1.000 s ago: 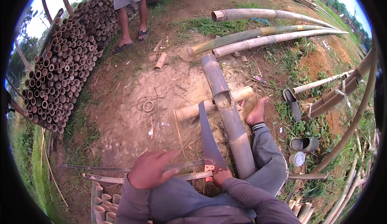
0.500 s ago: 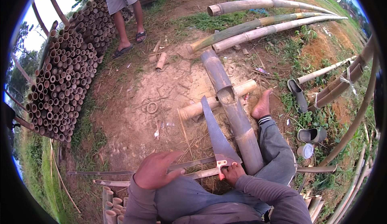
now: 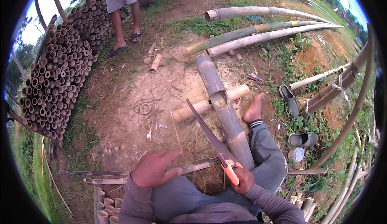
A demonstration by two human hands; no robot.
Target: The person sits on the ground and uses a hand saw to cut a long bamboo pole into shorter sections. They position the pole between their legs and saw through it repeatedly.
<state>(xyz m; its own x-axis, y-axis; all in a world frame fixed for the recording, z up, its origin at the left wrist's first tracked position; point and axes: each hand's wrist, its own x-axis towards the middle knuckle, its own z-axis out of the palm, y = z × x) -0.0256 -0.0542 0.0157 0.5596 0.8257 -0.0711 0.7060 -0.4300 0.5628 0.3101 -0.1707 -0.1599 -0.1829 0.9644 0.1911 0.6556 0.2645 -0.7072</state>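
My right hand [image 3: 244,180] grips the orange handle of a hand saw [image 3: 212,138], its dark blade slanting away up and to the left. Just right of the blade lies a thick bamboo pole [image 3: 236,133] with a notch cut into its top. That pole rests across a lighter bamboo piece [image 3: 193,109] on the ground. Over my left thigh my left hand [image 3: 155,168] is open, thumb and fingers apart, holding nothing. My bare foot [image 3: 254,108] is beside the notched pole.
A large stack of cut bamboo tubes [image 3: 56,79] fills the left. Another person [image 3: 125,14] stands by it in shorts and sandals. Long bamboo poles [image 3: 258,38] lie at the far right. Grey clogs [image 3: 290,101] and a lidded white cup [image 3: 297,154] sit on the right.
The saw has turned in my right hand, its blade now seen more edge-on and its handle further right and more visible. My left hand stays open in nearly the same place.
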